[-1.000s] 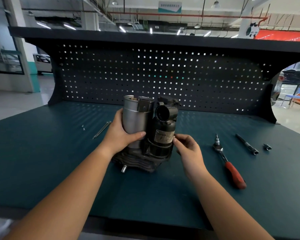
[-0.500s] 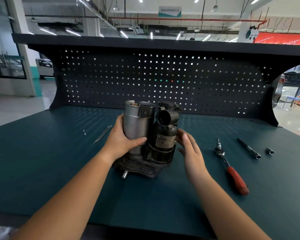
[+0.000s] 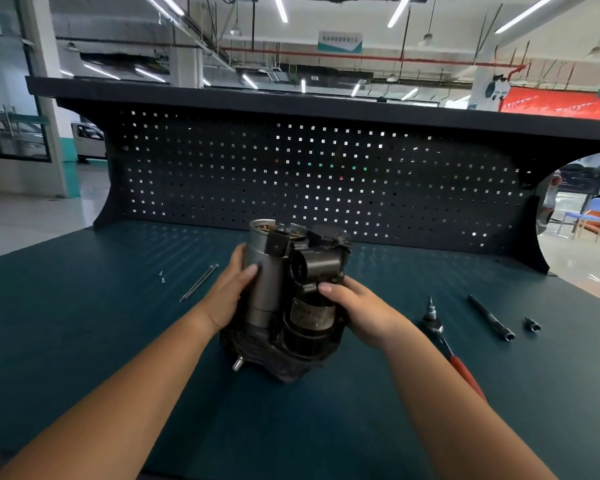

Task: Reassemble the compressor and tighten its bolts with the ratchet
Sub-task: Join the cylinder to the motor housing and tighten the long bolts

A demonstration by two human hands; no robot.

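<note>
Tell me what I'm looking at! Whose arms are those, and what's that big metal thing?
The camera sits on a person's head, looking down, so those arms are that person's own. The left hand and the right hand grip a compressor, a machine that squeezes air, with fingers curled round it. On the bench lie a red-handled ratchet, a dark bar and a small socket to the right, and long bolts and tiny screws to the left. Nobody holds the ratchet.

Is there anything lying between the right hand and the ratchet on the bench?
Nothing visible does. The right hand grips the compressor; the ratchet lies just right of it on the bench. The extension bar and small socket lie beyond the ratchet.
</note>
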